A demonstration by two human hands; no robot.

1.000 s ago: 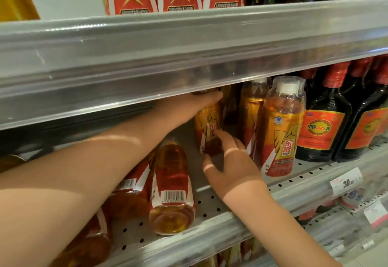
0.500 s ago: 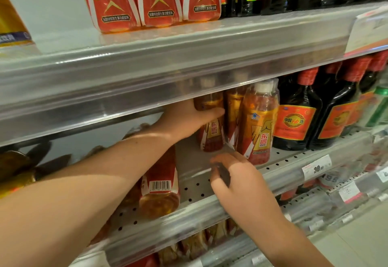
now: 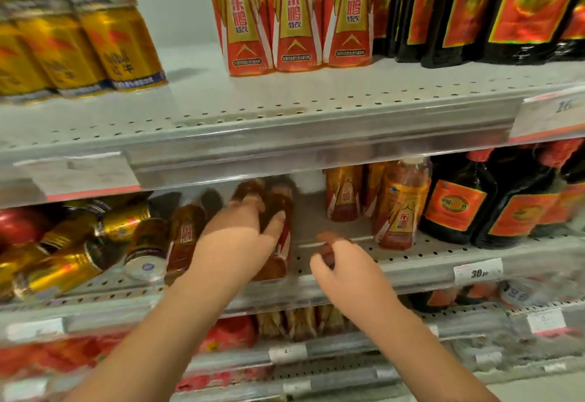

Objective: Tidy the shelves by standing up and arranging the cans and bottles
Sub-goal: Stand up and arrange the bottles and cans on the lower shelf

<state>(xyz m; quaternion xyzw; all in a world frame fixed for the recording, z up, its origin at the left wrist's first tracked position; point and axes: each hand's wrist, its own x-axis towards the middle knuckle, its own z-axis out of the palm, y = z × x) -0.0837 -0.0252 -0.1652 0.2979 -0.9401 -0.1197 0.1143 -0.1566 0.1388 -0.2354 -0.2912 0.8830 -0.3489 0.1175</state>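
On the middle shelf (image 3: 411,262), orange energy-drink bottles (image 3: 399,208) stand upright at centre right. Left of them, several of the same bottles lie on their sides. My left hand (image 3: 243,230) reaches in over these, its thumb and fingers curled round one lying bottle (image 3: 281,243); motion blur hides the exact hold. Another lying bottle (image 3: 185,237) is just left of that hand. My right hand (image 3: 345,268) hovers at the shelf's front edge with its fingers curled, holding nothing. Gold cans (image 3: 63,262) lie tumbled at the far left.
Dark bottles with red labels (image 3: 456,205) stand in a row on the right. The upper shelf (image 3: 285,123) carries upright gold cans (image 3: 104,50), orange bottles (image 3: 297,15) and dark bottles (image 3: 474,6). Price tags (image 3: 478,272) line the shelf edges. More goods fill the lower shelves.
My left hand left the upright bottle at the back and moved left onto the lying bottles. My right hand drew back to the shelf's front edge. The view tilted upward.
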